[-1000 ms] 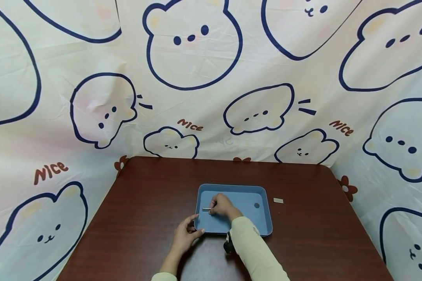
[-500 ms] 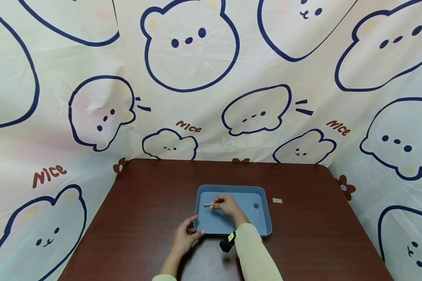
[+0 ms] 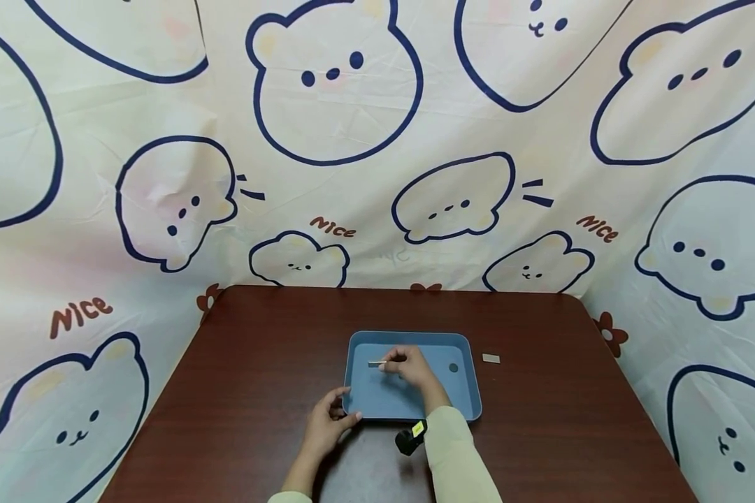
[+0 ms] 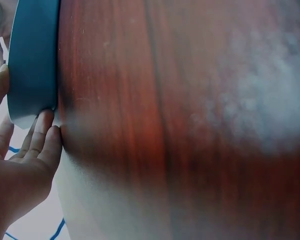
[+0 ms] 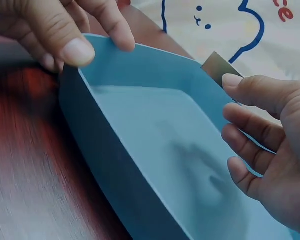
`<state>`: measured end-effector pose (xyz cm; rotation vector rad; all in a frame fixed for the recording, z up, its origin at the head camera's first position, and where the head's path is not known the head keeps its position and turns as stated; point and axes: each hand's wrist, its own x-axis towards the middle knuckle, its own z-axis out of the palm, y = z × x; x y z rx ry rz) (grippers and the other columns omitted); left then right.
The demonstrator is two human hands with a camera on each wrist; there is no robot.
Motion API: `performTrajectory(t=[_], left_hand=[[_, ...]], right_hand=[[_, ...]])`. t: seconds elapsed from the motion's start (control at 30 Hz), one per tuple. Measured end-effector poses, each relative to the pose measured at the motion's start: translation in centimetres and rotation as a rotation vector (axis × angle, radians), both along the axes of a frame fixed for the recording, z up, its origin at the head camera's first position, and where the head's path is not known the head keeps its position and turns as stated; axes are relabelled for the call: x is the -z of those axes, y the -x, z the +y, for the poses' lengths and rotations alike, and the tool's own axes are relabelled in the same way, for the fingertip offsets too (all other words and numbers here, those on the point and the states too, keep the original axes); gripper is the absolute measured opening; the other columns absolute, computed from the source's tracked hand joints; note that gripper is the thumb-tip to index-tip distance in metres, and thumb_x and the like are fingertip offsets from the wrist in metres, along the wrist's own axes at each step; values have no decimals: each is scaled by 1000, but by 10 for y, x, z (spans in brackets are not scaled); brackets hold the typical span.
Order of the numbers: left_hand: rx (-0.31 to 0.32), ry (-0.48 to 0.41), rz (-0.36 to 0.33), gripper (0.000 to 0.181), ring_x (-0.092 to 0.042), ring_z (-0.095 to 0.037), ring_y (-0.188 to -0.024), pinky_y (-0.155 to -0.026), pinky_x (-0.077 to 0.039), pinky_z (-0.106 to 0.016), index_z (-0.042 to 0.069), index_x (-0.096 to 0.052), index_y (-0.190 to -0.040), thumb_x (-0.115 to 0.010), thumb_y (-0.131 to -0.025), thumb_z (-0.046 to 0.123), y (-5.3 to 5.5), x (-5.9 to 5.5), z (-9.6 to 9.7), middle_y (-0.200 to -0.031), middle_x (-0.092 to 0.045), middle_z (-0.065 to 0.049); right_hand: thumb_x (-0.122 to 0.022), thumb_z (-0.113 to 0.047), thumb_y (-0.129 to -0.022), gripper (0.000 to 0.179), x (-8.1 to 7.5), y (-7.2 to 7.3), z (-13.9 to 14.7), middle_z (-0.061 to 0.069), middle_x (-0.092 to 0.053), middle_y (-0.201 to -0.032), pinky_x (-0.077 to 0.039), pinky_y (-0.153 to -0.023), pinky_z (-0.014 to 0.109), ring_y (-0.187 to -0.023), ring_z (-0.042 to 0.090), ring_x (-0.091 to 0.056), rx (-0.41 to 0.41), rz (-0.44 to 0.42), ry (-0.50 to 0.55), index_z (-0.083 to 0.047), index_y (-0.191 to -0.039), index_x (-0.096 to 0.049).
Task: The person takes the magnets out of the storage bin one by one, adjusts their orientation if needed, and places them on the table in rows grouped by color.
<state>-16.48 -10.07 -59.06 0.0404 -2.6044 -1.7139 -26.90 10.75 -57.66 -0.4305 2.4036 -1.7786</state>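
In the head view, my right hand [image 3: 407, 366] is above the blue tray [image 3: 409, 406]. It pinches a small flat rectangular metallic-looking piece [image 5: 221, 69] between thumb and index finger; the other fingers are loosely bent in the right wrist view. The piece is held above the tray floor and casts a shadow there with the hand. My left hand [image 3: 325, 421] holds the tray's near left corner, thumb and a finger over the rim and other fingers against the outside wall in the left wrist view. A small dark round disc [image 3: 453, 367] lies at the tray's right side.
A light flat rectangular piece [image 3: 491, 358] lies on the brown wooden table [image 3: 277, 335] just right of the tray. A cloth [image 3: 327, 181] printed with cartoon animals hangs behind and beside the table. The right wrist carries a black camera [image 3: 409, 440].
My right hand has lifted from low in the tray's left part and drawn slightly away from me, still pinching the piece. My left hand stays at the corner. The head view has shifted slightly.
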Motion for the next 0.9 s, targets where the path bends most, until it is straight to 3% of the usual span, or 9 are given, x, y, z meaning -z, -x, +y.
performTrajectory(t=[0.1, 0.27, 0.5, 0.63, 0.83, 0.9], left_hand=[[0, -1, -5, 54, -60, -25, -85, -64, -49, -33, 6, -60, -121, -81, -73, 17, -1, 0, 0, -111, -58, -22], [0, -4, -8, 53, -60, -26, -88, -65, -50, -35, 8, -59, -122, -80, -74, 19, -1, 0, -1, -113, -57, -22], [18, -27, -15, 55, -59, -28, -91, -66, -50, -35, 9, -58, -124, -80, -75, 20, -1, 0, -1, -115, -55, -23], [19, -42, -5, 55, -59, -29, -90, -65, -50, -35, 7, -58, -124, -80, -75, 18, -3, -2, -2, -115, -54, -25], [21, -34, -4, 55, -59, -29, -90, -65, -50, -35, 7, -58, -124, -80, -74, 18, -3, -2, -1, -114, -55, -25], [20, -33, -4, 55, -59, -29, -90, -65, -50, -35, 7, -58, -124, -80, -74, 19, -3, -2, -1, -114, -55, -23]], right_hand=[[-76, -23, -79, 19, -2, -5, 8, -1, -63, -74, -41, -53, 29, -63, 14, -50, -14, 29, 0, -5, -79, -69], [-75, -13, -79, 12, -12, -10, 23, 1, -63, -77, -44, -60, 31, -68, 15, -52, 38, -19, -21, -4, -81, -69], [-70, 0, -81, 9, -42, -29, 45, 9, -63, -81, -43, -73, 56, -72, 21, -54, 76, -75, 61, 7, -85, -66], [-70, -2, -81, 10, -54, -35, 57, 8, -62, -83, -43, -75, 54, -74, 21, -53, 100, -97, 97, 6, -86, -67], [-73, -8, -80, 11, -47, -29, 82, 8, -61, -82, -44, -67, 46, -71, 25, -51, 134, -87, 65, 0, -85, -69], [-73, -8, -80, 12, -57, -32, 87, 8, -60, -82, -44, -65, 43, -71, 27, -50, 155, -100, 56, 1, -86, -68]])
